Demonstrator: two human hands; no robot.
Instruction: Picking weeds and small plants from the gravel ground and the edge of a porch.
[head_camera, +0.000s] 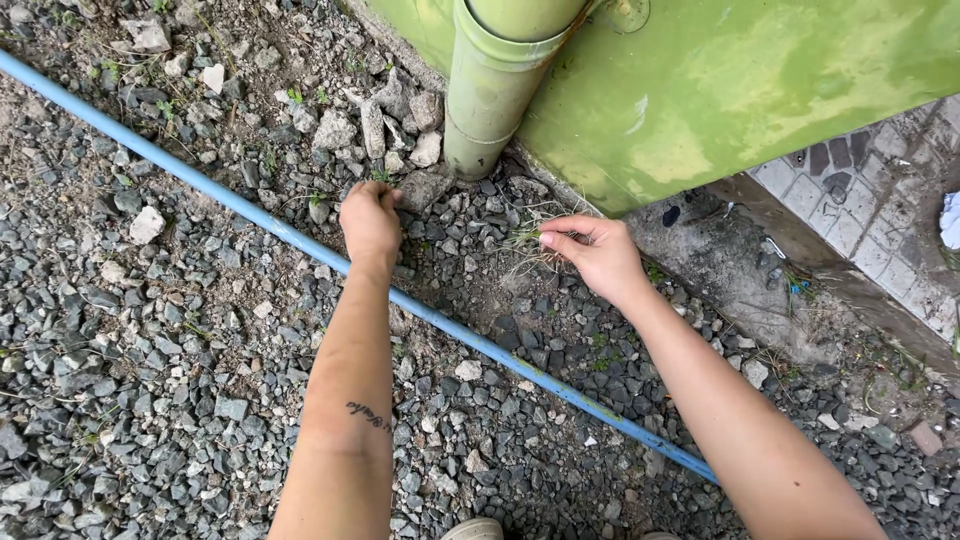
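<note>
Left hand down on the gravel, knuckles up, fingers curled under against the stones near a pale flat rock — whether anything is gripped inside cannot be told. Right hand just to the right of it, thumb and forefinger pinched shut on a small tuft of dry grass with a few green blades. Tuft located between the two hands, nearer the right one, touching its fingertips and rooted or lying among the grey stones close to the base of the green pipe. Both hands well past the blue pipe, which runs diagonally across the ground from upper left to lower right, under both forearms. Green painted wall directly behind the tuft, pipe standing against its corner. Rubble of larger pale stones heaped left of the pipe foot. Paved strip at far right — apart from both hands.
</note>
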